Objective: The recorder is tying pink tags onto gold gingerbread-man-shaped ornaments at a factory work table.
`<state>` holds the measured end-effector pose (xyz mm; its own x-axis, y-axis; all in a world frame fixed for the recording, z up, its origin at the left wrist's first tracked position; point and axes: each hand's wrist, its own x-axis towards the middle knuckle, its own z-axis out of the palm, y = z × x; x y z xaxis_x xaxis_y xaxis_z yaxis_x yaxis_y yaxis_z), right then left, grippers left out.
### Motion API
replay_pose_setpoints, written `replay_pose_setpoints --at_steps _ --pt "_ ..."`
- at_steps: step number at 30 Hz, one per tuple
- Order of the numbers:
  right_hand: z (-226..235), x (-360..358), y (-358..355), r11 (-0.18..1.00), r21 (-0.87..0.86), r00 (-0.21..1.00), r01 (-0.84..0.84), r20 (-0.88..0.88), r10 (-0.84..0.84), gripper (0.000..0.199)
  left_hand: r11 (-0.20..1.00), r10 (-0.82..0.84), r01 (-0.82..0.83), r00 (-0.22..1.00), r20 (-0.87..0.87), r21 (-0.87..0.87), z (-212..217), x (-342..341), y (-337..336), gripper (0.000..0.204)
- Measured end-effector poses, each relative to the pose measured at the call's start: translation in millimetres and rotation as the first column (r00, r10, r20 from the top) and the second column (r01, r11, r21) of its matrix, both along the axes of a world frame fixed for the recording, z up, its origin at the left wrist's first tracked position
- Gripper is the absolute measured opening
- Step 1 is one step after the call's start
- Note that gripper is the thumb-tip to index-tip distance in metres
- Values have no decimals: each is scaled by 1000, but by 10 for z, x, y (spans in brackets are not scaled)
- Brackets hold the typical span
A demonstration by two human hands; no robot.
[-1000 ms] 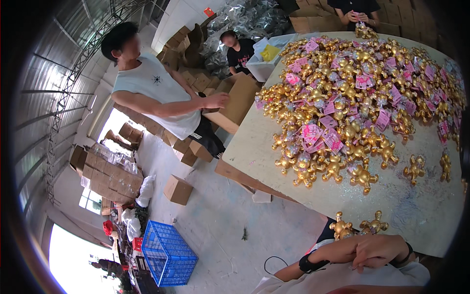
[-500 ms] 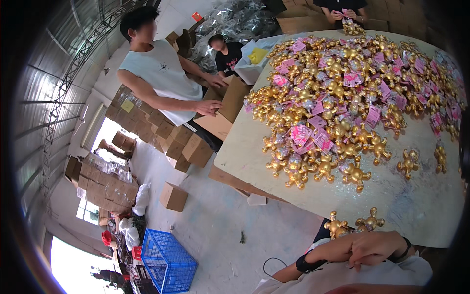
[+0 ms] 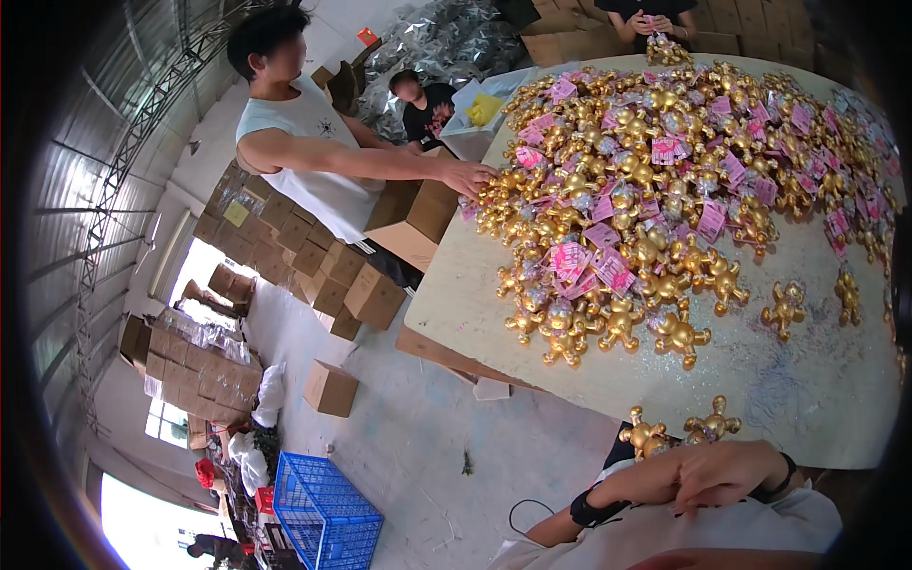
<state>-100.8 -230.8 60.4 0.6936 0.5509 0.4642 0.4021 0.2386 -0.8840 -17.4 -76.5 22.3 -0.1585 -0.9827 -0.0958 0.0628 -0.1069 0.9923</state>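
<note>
My left hand (image 3: 644, 477) and my right hand (image 3: 717, 478) lie together at the near table edge, over my light clothing. Bent fingers of my right hand fold over the front of my left hand, whose own fingers are hidden. Both wrists wear black bands. Right behind them are two gold bear-like figures, one (image 3: 646, 438) at the table edge and another (image 3: 711, 420) beside it; whether a hand touches either I cannot tell. Farther off, a large pile of gold figures (image 3: 622, 323) with pink tags and clear wrapping covers much of the pale table (image 3: 475, 313).
Across the table's left corner, a person in a white sleeveless top (image 3: 309, 157) stands by an open carton (image 3: 418, 237). Another person crouches near a white bin (image 3: 465, 142); a third handles figures at the far edge. Stacked cartons (image 3: 285, 233) and a blue crate (image 3: 328, 513) stand left.
The person in white has moved a hand from the carton to the left edge of the pile. My hands keep their place while the view shifts slightly.
</note>
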Motion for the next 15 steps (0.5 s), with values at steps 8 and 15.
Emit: replay_pose_setpoints --at_steps 8,15 --pt "95 -159 -34 789 536 930 299 -348 -116 14 998 -15 20 995 95 -55 200 0 116 30" --pt "31 -125 -199 432 657 763 618 -368 -531 30 973 -222 229 937 269 3 614 259 504 17"
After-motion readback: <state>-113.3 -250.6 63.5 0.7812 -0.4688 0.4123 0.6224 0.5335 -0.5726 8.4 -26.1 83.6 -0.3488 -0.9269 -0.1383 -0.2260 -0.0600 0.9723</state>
